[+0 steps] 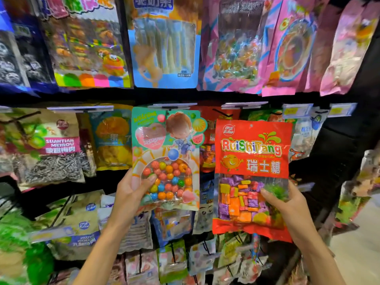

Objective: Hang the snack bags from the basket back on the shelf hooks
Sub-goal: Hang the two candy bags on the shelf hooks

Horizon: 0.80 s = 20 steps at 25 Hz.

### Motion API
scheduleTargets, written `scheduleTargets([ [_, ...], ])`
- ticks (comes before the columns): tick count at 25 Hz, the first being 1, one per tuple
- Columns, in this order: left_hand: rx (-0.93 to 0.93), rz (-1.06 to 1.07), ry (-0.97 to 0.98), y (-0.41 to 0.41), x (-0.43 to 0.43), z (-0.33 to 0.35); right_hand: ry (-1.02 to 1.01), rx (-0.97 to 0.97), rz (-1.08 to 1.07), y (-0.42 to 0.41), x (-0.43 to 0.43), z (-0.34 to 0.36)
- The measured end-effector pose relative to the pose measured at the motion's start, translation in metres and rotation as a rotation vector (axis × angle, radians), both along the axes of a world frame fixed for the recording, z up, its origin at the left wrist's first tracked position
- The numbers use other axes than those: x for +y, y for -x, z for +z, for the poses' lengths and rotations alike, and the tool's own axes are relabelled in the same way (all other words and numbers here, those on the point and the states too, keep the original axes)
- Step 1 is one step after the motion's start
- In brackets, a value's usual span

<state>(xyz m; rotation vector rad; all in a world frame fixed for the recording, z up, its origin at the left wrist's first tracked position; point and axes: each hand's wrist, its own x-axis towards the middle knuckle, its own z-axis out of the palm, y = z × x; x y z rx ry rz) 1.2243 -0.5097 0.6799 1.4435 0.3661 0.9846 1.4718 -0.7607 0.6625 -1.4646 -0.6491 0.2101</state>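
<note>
"Two bags were up at mid-frame — the left hand (132, 189) gripped the green gumball bag (166, 140) at its lower left edge, the right hand (287, 203) the red candy bag (253, 157) at its lower right."

"Light, soft, slick film, probably; a hold nearer the top would have steadied the hanging hole."

"Room was tight — hung packs (111, 136) crowded both sides, the price rail (174, 105) just above."

Bare throughout: left hand (131, 192), right hand (287, 204). Same for left forearm (102, 243) and right forearm (320, 254). The left thumbnail (152, 177) is short.
</note>
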Motion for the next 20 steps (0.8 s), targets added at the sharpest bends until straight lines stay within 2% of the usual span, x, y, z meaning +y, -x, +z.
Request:
scheduleTargets([
  [20,0.011,0.057,0.05,-0.011,-0.005,-0.012,0.011,0.008,0.116,-0.029,0.015,0.005],
])
